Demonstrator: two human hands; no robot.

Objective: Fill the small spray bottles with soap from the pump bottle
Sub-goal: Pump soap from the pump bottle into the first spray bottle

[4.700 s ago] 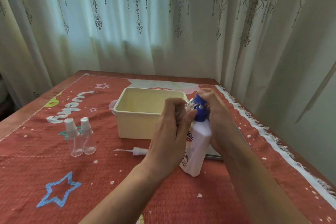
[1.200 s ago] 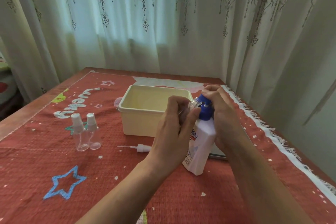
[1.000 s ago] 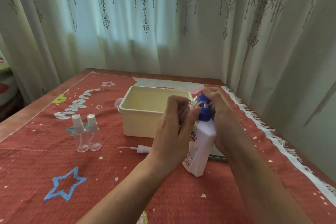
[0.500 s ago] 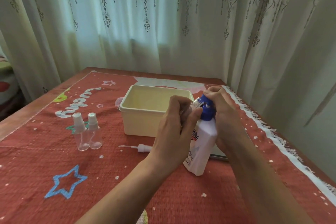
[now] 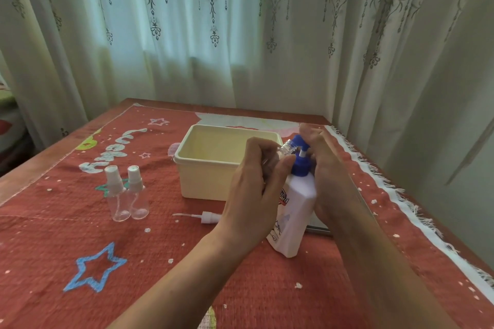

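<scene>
Pale embroidered curtains (image 5: 187,35) hang behind the far edge and down the right side of a tabletop (image 5: 40,168) covered by a red cloth (image 5: 80,248) printed with stars and fringed in white along its right edge. A cream plastic tub (image 5: 213,171) stands open, toward the far edge and about midway across.

Just in front of the tub's right corner, a person works with both hands. The right hand (image 5: 328,176) is wrapped round the back of a white pump bottle (image 5: 296,208), fingers curled over its blue pump head (image 5: 300,163); the bottle stands on the cloth, tilted to the left. The left hand (image 5: 254,195) is curled round a small spray bottle (image 5: 286,146), clear and uncapped, held on a slant with its open neck just below the pump's spout. Whether soap is flowing cannot be told.

A flat grey object (image 5: 318,228) lies behind the pump bottle, mostly hidden by the right arm.

Toward the left edge, 2 capped spray bottles (image 5: 117,195) stand upright side by side, touching, both clear. Between them and the left hand, 1 loose sprayer top (image 5: 205,217) lies on its side on the cloth, its thin tube pointing left.
</scene>
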